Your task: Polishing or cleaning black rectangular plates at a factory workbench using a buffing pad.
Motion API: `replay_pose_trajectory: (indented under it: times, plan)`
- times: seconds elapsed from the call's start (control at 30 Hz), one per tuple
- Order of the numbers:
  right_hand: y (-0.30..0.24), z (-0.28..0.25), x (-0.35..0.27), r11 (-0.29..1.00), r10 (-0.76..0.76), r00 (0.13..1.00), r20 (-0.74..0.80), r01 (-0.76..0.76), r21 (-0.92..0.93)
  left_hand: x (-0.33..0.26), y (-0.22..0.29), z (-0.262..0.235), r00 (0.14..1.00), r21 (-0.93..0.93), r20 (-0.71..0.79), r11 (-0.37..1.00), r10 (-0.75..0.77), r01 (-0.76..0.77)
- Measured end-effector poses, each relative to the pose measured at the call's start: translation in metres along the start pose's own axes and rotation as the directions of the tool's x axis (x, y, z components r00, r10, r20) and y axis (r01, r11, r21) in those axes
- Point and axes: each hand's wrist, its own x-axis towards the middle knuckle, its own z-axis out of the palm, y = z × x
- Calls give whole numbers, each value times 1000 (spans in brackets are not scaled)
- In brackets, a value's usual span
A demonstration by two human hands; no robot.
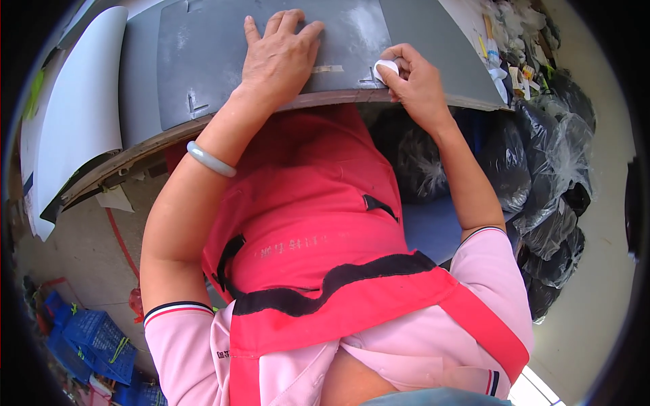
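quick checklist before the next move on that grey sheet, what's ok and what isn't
1. Left hand pressed flat on the grey sheet, fingers spread: ok.
2. Right hand pinching a small white piece at the sheet's near edge: ok.
3. Strip of tape lying on the sheet between the two hands, not covered by either: ok.
4. Sheet supported by the table edge under it: ok, though its near edge sits right at the rim.
5. What the white piece is, cloth or chalk or tape: cannot tell.
6. Space on the person's right: not ok, black plastic bags are piled close beside the table.
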Motion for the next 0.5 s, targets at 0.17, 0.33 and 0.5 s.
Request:
replay_pose_trajectory:
  times: [0.17, 0.33, 0.5]
  plan:
    - [-8, 1, -1, 1000, -1, 1000, 25, 2, -21, 0, 0, 1, 1000, 14, -8, 1000, -5, 5]
    - [-19, -20, 10, 980, 154, 959, 237, -118, -159, 0, 1, -2, 1000, 14, 23, 1000, -17, 17]
    - [-8, -20, 63, 987, -131, 991, -4, 131, -90, 1, 4, -5, 998, 4, 40, 999, -48, 48]
